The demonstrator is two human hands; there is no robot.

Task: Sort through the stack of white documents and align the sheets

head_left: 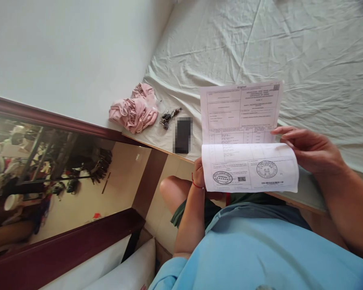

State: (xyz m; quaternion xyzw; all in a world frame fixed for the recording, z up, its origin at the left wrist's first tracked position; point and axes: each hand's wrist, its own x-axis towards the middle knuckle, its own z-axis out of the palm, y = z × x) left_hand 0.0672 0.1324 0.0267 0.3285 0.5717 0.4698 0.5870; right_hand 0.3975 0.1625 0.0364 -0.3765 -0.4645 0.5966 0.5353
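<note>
A printed paper form (240,108) with a lengthwise crease across its middle is held up in front of me. Its lower half curves towards me and shows two oval stamps and a barcode. At the left edge, my left hand (199,173), with a red string on its wrist, is closed on the sheet, most of its fingers hidden behind the paper. My right hand (311,147) pinches the right edge near the crease, index finger extended along the upper half.
A sheet-covered surface (224,44) lies beyond the paper. Left of the form are a dark blurred-out rectangular object (183,137), a bunch of keys (168,118) and a crumpled pink cloth (136,108). A mirror (124,169) in a dark red frame stands at left.
</note>
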